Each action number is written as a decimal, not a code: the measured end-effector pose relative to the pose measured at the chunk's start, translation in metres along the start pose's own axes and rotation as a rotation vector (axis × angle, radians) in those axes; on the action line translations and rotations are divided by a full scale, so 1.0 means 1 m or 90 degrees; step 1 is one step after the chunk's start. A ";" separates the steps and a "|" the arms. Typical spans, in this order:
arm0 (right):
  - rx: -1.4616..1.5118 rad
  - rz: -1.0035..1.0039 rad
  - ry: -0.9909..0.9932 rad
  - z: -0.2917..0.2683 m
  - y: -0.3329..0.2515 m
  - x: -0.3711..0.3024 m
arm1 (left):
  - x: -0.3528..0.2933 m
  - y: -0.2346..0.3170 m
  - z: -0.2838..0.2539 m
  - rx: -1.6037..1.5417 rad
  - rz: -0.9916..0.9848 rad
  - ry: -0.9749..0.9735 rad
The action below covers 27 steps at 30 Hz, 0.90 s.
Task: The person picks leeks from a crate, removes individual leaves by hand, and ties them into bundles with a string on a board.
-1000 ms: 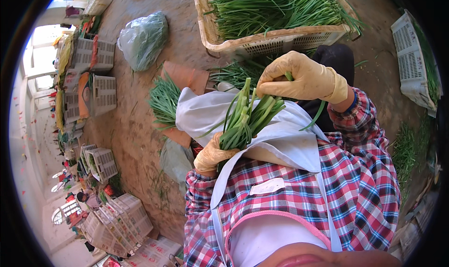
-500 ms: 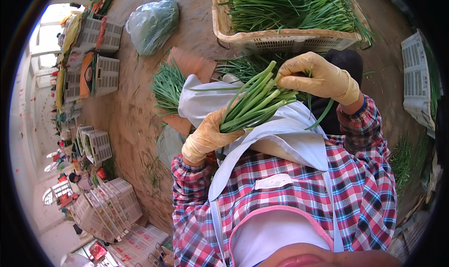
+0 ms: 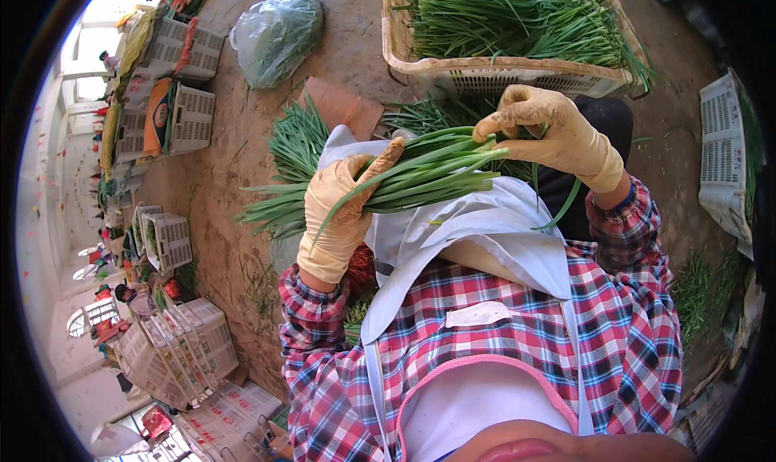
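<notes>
My left hand [image 3: 343,207], in a stained cream rubber glove, is wrapped round a bunch of garlic chives [image 3: 436,171]. The bunch lies sideways over my lap, its cut stem ends to the right and its leaf tips fanning out left. At the stem end my gloved right hand [image 3: 554,135] pinches a stalk between thumb and forefinger. A loose green leaf [image 3: 570,203] hangs below that hand. Under the bunch a pale grey-white apron [image 3: 485,227] covers my lap. More chives [image 3: 295,143] lie just beyond my left hand.
A dirty cream plastic crate [image 3: 517,66] full of chives stands ahead of me. A tied clear plastic bag of greens [image 3: 279,42] sits on the brown floor. Another white crate [image 3: 725,147] stands far right. Stacked crates [image 3: 190,114] line the left side, with people beyond.
The bunch has swung from slanting upward to lying nearly level. My left hand has turned over it and moved left, its leaf tips now showing. My right hand stays at the stem end.
</notes>
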State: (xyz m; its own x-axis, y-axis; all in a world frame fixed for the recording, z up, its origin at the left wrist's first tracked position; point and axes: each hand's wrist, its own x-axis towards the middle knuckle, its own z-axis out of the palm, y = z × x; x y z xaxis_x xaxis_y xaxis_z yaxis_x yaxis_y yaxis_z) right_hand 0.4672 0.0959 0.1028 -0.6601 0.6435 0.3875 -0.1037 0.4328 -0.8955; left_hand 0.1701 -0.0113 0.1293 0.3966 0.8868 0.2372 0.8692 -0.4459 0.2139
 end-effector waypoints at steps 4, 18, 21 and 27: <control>-0.133 -0.033 -0.088 0.010 0.003 0.005 | 0.012 0.005 -0.004 0.017 0.026 -0.029; 0.173 0.075 0.247 -0.017 0.035 -0.007 | 0.003 -0.012 -0.013 -0.349 -0.074 -0.105; -0.306 0.388 0.005 -0.034 0.032 -0.009 | 0.011 -0.024 -0.044 -0.239 -0.138 -0.247; -0.158 0.011 -0.074 0.039 0.009 0.038 | 0.084 -0.010 -0.080 0.161 0.002 -0.500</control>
State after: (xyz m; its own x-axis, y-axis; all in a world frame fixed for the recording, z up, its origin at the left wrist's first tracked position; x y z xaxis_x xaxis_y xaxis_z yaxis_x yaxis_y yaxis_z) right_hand 0.4123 0.0999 0.1011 -0.7421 0.5821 0.3322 0.0842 0.5727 -0.8154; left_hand 0.1712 0.0583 0.2224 0.4086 0.7542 -0.5140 0.8707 -0.4910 -0.0284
